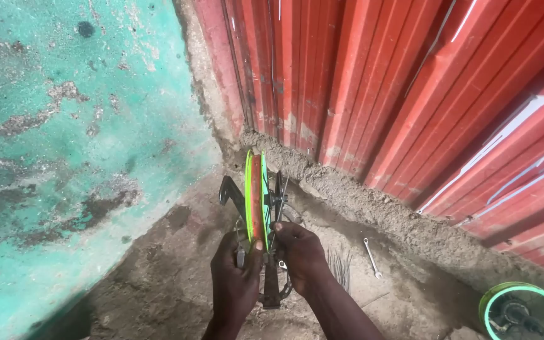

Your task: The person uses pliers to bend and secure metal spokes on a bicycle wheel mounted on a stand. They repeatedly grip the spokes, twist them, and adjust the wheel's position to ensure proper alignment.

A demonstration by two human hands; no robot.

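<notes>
We have the teal wall (64,126) at far left. Our left hand (234,277) closes around the green-and-orange wheel rim (257,198), held upright in a black stand (271,286) on the dirt floor (158,277). Our right hand (300,252) grips the rim's other side. Further right lie a bundle of spokes (341,266), a spanner (372,257) and a second green rim (524,311) before the red metal shutter (410,94).

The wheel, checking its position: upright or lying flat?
Upright: the wheel stands on edge, held between left hand and right hand.
</notes>
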